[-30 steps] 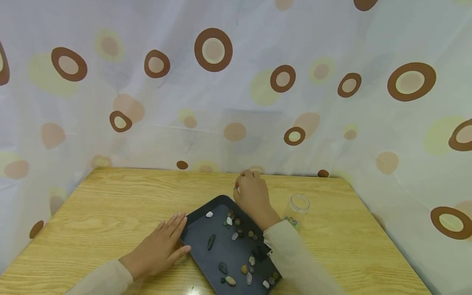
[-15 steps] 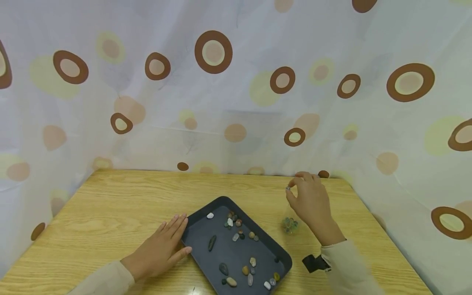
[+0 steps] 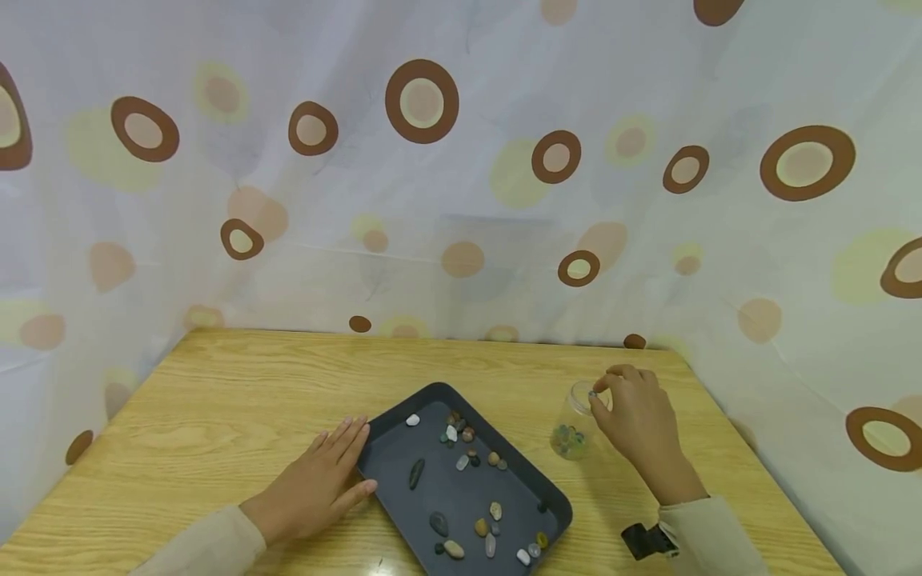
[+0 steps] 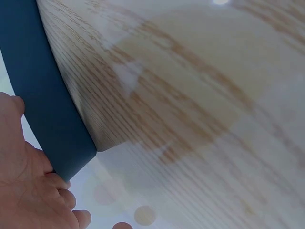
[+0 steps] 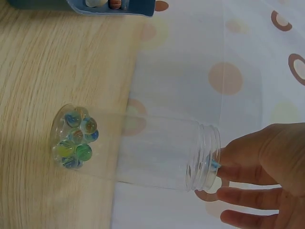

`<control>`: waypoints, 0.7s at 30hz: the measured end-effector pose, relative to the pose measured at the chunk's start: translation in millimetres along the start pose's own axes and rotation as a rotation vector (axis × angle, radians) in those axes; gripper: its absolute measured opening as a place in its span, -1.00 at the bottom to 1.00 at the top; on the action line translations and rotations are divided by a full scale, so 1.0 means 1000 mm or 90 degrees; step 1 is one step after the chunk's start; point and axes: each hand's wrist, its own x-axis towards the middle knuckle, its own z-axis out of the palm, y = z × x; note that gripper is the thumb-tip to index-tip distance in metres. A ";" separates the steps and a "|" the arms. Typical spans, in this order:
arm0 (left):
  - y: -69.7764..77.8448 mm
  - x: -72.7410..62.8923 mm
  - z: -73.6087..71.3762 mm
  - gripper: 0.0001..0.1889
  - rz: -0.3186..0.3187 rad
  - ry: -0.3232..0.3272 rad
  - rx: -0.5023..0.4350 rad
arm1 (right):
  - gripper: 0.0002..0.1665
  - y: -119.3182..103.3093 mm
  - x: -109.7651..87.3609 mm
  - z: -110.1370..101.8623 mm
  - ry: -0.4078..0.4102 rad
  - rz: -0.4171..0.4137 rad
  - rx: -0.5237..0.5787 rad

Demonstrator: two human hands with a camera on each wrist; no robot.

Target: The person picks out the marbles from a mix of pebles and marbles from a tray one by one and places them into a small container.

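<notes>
My right hand [image 3: 637, 412] pinches a small blue-and-clear marble [image 3: 593, 394] between thumb and forefinger, right at the mouth of a clear jar [image 3: 576, 410]. In the right wrist view the marble [image 5: 215, 164] overlaps the threaded rim, and the other fingers spread beside it. Several glass marbles [image 5: 76, 138], some green, some blue, lie at the bottom of the upright jar. My left hand [image 3: 313, 488] rests with extended fingers along the left edge of a dark grey tray [image 3: 454, 488]. The left wrist view shows its fingers against the tray's outer wall [image 4: 43, 95].
Inside the tray are several scattered stones, among them a long dark one [image 3: 416, 474], a white one [image 3: 413, 420] and a beige one [image 3: 454, 550]. The wooden table [image 3: 274, 384] meets a patterned cloth [image 3: 461, 200] at the back.
My right hand has moved from above the tray's far edge rightward to the jar, then down to its mouth, with the marble pinched. The left hand stays on the tray's edge.
</notes>
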 end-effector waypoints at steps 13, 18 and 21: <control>0.000 0.000 -0.001 -0.19 -0.002 0.002 0.000 | -0.89 -0.001 -0.003 0.002 0.000 -0.002 0.001; -0.001 -0.001 -0.001 -0.19 -0.001 -0.006 -0.003 | -0.90 -0.002 -0.003 0.004 -0.005 0.002 0.007; -0.002 -0.002 -0.003 -0.18 -0.002 -0.016 -0.004 | -0.91 -0.002 -0.002 0.005 -0.011 0.002 0.013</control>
